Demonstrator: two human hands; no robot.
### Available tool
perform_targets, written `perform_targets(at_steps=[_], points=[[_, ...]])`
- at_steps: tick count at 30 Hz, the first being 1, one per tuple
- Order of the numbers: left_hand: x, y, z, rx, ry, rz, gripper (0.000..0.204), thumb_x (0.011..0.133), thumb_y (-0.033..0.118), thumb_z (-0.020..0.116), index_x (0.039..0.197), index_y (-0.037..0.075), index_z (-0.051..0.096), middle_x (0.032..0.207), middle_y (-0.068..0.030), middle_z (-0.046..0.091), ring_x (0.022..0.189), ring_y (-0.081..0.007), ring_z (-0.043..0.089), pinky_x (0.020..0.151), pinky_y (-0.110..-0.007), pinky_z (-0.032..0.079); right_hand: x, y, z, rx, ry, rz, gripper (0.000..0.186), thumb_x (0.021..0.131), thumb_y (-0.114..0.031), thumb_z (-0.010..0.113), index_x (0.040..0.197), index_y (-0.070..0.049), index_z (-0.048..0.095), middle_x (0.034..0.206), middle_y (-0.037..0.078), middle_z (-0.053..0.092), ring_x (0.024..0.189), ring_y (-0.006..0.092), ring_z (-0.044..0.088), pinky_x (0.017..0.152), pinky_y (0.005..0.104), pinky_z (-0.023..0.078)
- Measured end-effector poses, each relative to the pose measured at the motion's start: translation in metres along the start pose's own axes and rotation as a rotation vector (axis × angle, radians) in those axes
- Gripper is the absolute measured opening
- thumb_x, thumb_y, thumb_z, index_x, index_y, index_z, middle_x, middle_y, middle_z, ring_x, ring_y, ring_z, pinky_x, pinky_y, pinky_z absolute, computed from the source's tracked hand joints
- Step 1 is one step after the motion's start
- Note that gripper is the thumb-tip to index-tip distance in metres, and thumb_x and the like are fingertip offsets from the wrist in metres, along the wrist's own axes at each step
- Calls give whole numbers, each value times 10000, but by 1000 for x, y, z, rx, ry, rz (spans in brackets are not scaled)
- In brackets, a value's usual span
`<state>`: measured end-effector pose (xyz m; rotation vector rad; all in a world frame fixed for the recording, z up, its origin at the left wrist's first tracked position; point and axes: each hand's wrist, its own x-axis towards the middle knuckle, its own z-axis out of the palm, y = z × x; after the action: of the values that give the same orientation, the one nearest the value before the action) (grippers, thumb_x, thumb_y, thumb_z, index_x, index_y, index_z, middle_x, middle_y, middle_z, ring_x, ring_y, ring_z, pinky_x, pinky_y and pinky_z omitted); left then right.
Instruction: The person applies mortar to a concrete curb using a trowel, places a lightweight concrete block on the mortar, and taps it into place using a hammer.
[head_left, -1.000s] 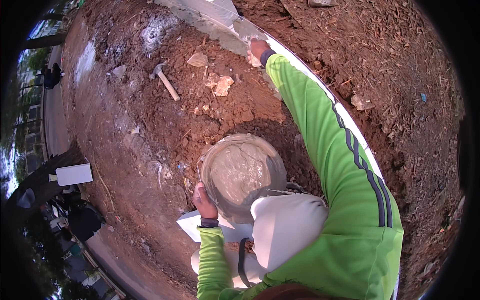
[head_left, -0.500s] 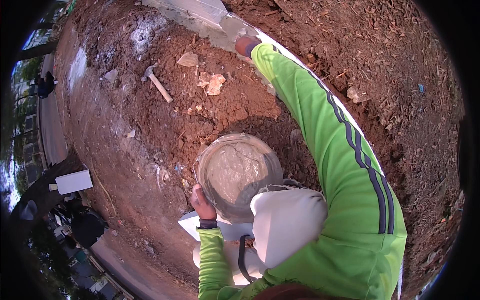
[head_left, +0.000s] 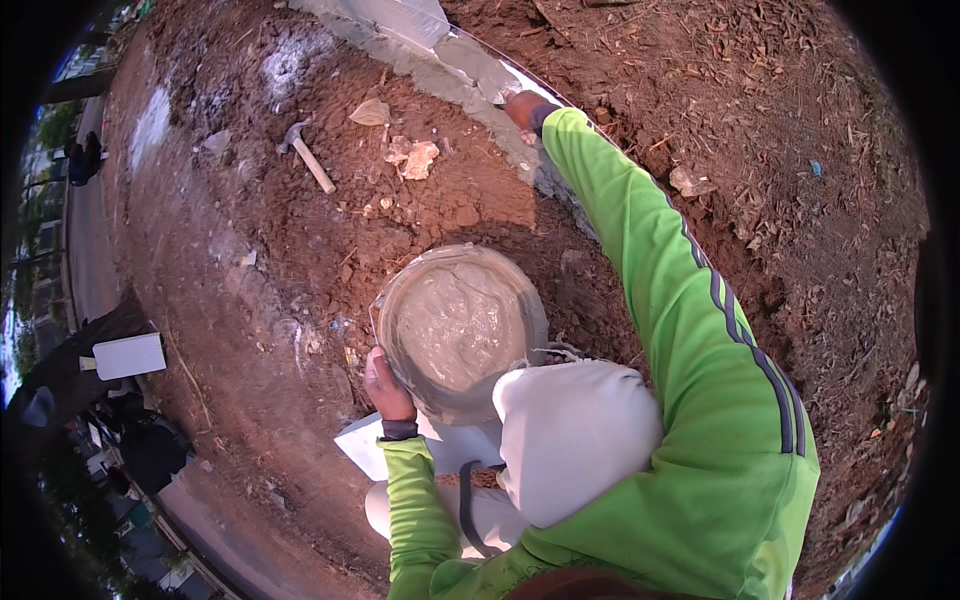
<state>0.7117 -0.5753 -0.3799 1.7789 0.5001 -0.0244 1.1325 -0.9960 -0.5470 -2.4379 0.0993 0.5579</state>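
Note:
My left hand (head_left: 388, 388) grips the near-left rim of a round, mortar-smeared basin (head_left: 535, 318). Wet grey mortar (head_left: 458, 325) fills much of it. Beyond the basin, my right arm reaches out to a low edging strip with a white side and a grey mortar top (head_left: 470, 60). There my right hand (head_left: 525, 108) is closed, low against the strip. A small shiny grey piece shows at its fingers, too little to name; the rest is hidden by the hand.
A hammer (head_left: 312, 165) with a wooden handle lies on the reddish soil, left of some pale stones (head_left: 412, 158). My white-clad knee (head_left: 580, 440) sits close to the basin. Loose soil and dry leaves (head_left: 800, 120) cover the ground beyond the strip. A white box (head_left: 130, 356) stands far left.
My right hand has moved back along the strip, toward me and to the right, showing more grey mortar behind it. My left hand stays on the basin. The whole view has shifted slightly.

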Motion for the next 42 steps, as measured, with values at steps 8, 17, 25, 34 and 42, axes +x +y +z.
perform_targets(at_steps=[8,17,25,34,42], points=[[-1,6,4,66,28,89,388,1104,312,460,1057,-24,649,954,-43,674,861,-117,571,812,-291,471,-107,29,29,-93,193,70,670,1088,-442,224,1296,68,605,874,216,738,1105,358,679,1029,470,458],[0,-5,-1,-24,26,79,414,1105,324,460,1133,-39,656,1021,-47,692,905,-120,592,848,-296,479,-158,-22,-2,329,166,182,713,1058,-541,313,1067,76,671,848,234,726,908,393,720,921,469,508],[0,-6,0,-47,22,50,426,1109,329,448,1151,-42,654,1053,-53,696,938,-122,598,865,-289,477,-207,39,51,181,337,85,623,1067,-511,345,1240,24,611,796,181,699,626,280,673,685,438,539],[4,-20,0,-119,20,69,407,1104,320,453,1107,-28,663,982,-45,701,889,-108,599,822,-285,486,-355,-76,-25,441,78,88,543,1042,-464,521,1382,-42,570,910,139,709,728,277,689,707,447,552],[19,-39,3,-207,40,71,427,1082,337,500,1102,-52,676,961,-81,707,867,-148,610,823,-310,489,-463,-177,-82,-555,33,-685,279,949,-279,670,1164,-102,681,787,166,705,759,386,703,668,490,563]])
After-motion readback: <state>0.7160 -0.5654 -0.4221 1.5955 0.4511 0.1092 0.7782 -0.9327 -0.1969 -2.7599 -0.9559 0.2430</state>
